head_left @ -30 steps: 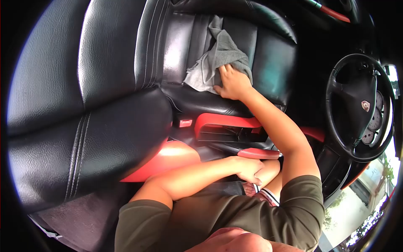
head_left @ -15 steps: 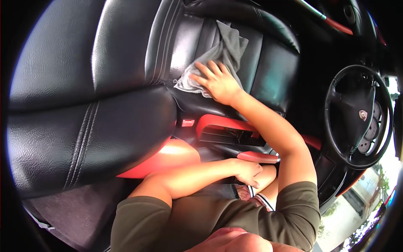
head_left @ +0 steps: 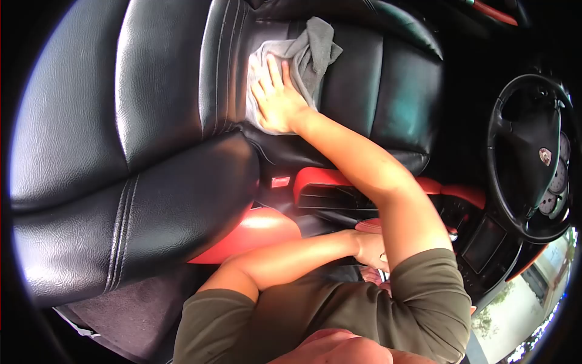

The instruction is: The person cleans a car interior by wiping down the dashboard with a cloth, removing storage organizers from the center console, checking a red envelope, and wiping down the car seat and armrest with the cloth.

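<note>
My right hand (head_left: 277, 103) lies flat on a grey cloth (head_left: 312, 54), fingers spread, pressing it to the black leather seat (head_left: 351, 79) near where cushion and backrest meet. One end of the cloth is bunched up beyond my fingers. My left hand (head_left: 370, 249) is low, beside the red handbrake lever (head_left: 368, 226). My right forearm covers most of its fingers, so I cannot tell whether it touches the lever.
A nearer black seat back (head_left: 66, 109) fills the left. Between the seats are a red-trimmed console (head_left: 324, 177) and a red buckle (head_left: 280, 182). The steering wheel (head_left: 530, 158) stands at the right, above a dark centre screen (head_left: 484, 241).
My right hand has slid the cloth up and left across the seat, toward the backrest. My left hand has shifted slightly right, and my view has moved a little.
</note>
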Action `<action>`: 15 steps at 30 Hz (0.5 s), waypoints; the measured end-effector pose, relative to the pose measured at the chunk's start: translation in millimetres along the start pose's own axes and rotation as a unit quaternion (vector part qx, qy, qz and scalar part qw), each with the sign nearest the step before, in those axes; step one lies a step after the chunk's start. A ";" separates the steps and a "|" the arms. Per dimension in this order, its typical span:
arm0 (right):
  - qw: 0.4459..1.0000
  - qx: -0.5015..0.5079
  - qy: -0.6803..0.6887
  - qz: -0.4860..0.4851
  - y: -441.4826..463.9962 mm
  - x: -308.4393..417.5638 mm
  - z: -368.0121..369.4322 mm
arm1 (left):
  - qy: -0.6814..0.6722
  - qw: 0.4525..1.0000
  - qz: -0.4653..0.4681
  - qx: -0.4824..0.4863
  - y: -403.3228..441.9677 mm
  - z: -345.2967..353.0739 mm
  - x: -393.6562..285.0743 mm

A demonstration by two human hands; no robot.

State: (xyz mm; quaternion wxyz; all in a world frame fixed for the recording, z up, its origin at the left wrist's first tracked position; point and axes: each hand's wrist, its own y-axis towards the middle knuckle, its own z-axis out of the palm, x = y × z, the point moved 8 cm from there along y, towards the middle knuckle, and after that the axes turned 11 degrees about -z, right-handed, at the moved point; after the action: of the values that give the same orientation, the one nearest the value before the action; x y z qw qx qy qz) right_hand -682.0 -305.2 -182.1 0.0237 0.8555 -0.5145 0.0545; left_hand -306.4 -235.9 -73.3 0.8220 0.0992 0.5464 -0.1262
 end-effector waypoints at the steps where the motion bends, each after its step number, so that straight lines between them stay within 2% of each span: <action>1: 0.997 0.064 0.027 -0.028 -14.3 10.9 -11.2 | -0.067 0.990 -0.108 0.063 0.2 5.5 4.3; 2: 0.997 0.068 0.034 -0.002 -16.3 11.6 -11.6 | -0.115 0.987 -0.099 0.058 -8.0 -2.8 -16.6; 4: 0.995 0.069 0.051 0.042 -9.9 2.7 -14.8 | -0.109 0.991 -0.071 0.014 -11.1 -14.8 -26.6; 8: 0.992 0.014 0.071 0.108 5.4 -44.1 -16.4 | 0.094 0.990 0.010 -0.108 -19.1 -13.8 -6.2; 10: 0.984 0.007 0.094 0.152 4.7 -68.8 -12.2 | 0.035 0.996 -0.026 -0.081 -22.3 -14.1 -2.6; 11: 0.967 -0.050 0.086 0.233 -3.6 -89.6 -18.1 | -0.041 0.996 -0.022 -0.081 -18.9 -13.0 4.6; 12: 0.958 -0.079 0.098 0.257 -27.7 -113.7 -20.0 | -0.117 0.990 -0.015 -0.081 -15.5 -11.8 12.3; 13: 0.947 -0.108 0.114 0.280 -53.3 -134.7 -22.4 | -0.104 0.991 -0.064 -0.048 -11.9 -4.6 19.0; 14: 0.957 -0.077 0.054 0.275 -86.9 -153.4 -28.6 | -0.088 0.990 -0.112 -0.015 -9.5 3.0 25.3; 15: 0.962 -0.093 -0.021 0.258 -123.8 -181.2 -32.2 | 0.012 0.982 -0.188 0.025 -7.4 -0.1 24.1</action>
State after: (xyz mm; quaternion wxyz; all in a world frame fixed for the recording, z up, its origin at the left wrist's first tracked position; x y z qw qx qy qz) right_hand -659.1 -84.9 -169.5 0.0776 0.6890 -0.7206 -0.0075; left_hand -299.9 -245.3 -95.7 0.7744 0.0169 0.5617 -0.2907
